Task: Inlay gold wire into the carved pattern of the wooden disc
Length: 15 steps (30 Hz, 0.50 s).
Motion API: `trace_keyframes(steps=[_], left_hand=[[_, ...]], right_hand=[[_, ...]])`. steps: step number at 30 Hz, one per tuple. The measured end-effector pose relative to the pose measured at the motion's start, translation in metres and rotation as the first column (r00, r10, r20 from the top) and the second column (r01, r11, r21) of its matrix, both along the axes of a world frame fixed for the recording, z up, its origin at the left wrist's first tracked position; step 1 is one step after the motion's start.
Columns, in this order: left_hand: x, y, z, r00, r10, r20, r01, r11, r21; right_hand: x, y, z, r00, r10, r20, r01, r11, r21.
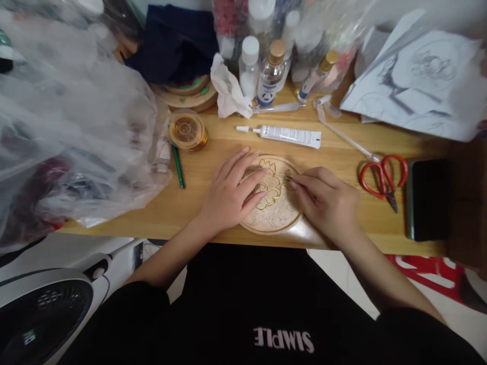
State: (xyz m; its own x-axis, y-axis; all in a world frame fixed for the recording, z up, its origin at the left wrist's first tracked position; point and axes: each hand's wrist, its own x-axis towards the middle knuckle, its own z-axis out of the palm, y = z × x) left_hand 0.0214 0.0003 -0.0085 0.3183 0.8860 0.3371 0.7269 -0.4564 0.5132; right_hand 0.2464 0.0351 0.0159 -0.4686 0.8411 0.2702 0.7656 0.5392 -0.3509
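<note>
A round wooden plaque (272, 226) lies flat near the table's front edge, with a drawn flower pattern partly outlined in gold wire (273, 205). My left hand (232, 195) rests on the plaque's left side, fingers spread and stretched over the pattern. At the right side of the plaque, my right hand (329, 200) has thumb and forefinger pinched together on something small and dark at the pattern's edge, too small to name. Behind the plaque lies a white glue tube (291, 136), its cap (242, 129) off beside the nozzle.
Red-handled scissors (384, 177) and a dark phone (429, 200) lie to the right. A spool of gold wire (188, 130) and a green pencil (178, 167) sit at left, beside large plastic bags (87, 116). Bottles (271, 73) and paper drawings (422, 76) stand behind.
</note>
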Motion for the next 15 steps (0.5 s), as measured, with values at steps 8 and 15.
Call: trace_keyframes(steps=[8, 15], left_hand=[[0.003, -0.002, -0.002, 0.996, -0.051, -0.072, 0.048, 0.998, -0.042], [0.004, -0.002, -0.002, 0.995, -0.062, -0.083, 0.06, 0.998, -0.037]], right_hand=[[-0.012, 0.003, -0.003, 0.993, 0.021, 0.115, -0.033, 0.994, 0.102], [-0.016, 0.001, 0.0, 0.98, 0.009, 0.198, -0.022, 0.997, 0.067]])
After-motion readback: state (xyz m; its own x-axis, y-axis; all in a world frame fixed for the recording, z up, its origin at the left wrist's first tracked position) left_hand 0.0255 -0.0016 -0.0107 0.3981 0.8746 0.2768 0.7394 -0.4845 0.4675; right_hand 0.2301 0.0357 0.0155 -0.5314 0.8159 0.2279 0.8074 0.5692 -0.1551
